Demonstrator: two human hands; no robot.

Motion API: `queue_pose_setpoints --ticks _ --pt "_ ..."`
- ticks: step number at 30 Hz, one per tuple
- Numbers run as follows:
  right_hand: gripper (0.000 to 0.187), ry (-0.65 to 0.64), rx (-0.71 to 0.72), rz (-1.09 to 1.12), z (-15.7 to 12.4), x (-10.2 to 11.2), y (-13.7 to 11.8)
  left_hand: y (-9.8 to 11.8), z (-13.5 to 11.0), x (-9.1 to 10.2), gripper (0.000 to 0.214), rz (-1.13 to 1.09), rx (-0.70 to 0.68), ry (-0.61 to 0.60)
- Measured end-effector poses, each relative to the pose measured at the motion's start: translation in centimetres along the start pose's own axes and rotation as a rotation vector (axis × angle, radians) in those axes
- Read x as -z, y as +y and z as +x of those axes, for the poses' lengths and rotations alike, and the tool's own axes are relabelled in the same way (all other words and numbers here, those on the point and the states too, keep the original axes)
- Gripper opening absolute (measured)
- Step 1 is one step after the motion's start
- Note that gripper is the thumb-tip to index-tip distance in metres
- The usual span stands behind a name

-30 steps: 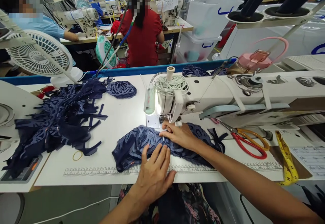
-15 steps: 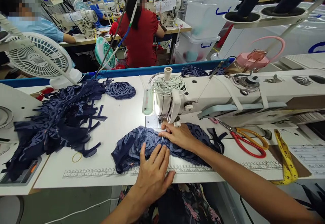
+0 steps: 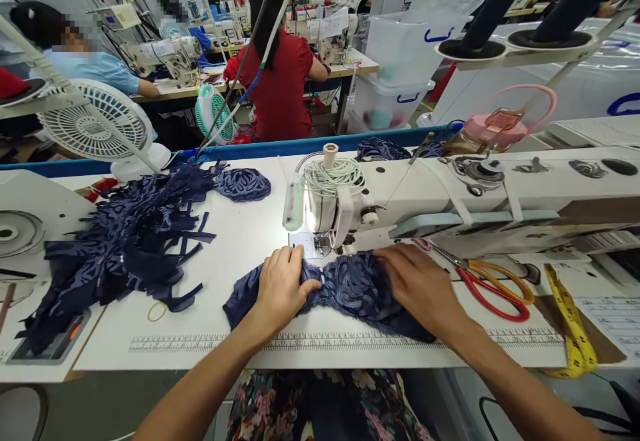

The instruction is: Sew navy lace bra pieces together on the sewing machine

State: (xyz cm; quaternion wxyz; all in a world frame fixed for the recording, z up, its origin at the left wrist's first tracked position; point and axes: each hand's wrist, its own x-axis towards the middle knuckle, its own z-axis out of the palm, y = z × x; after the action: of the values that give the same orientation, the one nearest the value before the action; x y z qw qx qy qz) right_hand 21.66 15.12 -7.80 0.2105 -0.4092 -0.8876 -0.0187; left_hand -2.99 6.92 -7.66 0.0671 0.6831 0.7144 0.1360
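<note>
A navy lace bra (image 3: 345,284) lies spread on the white table just in front of the sewing machine's needle area (image 3: 323,244). My left hand (image 3: 283,281) covers its left cup, fingers bent over the upper edge and thumb pointing at the small centre piece. On the right cup, my right hand (image 3: 420,284) grips the upper outer edge; its fingertips are slightly blurred and partly hidden. The bra's top edge is close to the presser foot but not seen under it.
Left of the bra lies a heap of navy lace pieces (image 3: 125,241), with a single lace cup (image 3: 243,184) behind. Scissors (image 3: 495,288) and a yellow tape measure (image 3: 570,321) lie right. A printed ruler (image 3: 200,342) runs along the front edge. Co-workers sit beyond the table.
My left hand has moved up onto the left cup. My right hand has left the centre by the needle and shifted right to the other cup. The view has tilted slightly.
</note>
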Motion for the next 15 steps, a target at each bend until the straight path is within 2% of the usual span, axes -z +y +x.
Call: queue_pose_setpoints --ticks 3,7,11,15 --pt "0.028 0.043 -0.096 -0.222 -1.3 0.7 3.2 0.0 1.1 0.0 0.026 -0.035 0.009 -0.155" --pt "0.03 -0.044 -0.136 -0.249 -2.8 0.0 5.8 -0.1 1.3 0.2 0.021 -0.348 0.057 -0.195" --pt "0.029 -0.081 -0.155 -0.239 -3.1 -0.6 5.9 -1.0 1.4 -0.2 0.025 -0.697 0.187 -0.297" --pt "0.032 -0.081 -0.207 -0.278 -2.4 0.4 5.3 -2.0 1.7 -0.7 0.033 -0.951 0.267 -0.38"
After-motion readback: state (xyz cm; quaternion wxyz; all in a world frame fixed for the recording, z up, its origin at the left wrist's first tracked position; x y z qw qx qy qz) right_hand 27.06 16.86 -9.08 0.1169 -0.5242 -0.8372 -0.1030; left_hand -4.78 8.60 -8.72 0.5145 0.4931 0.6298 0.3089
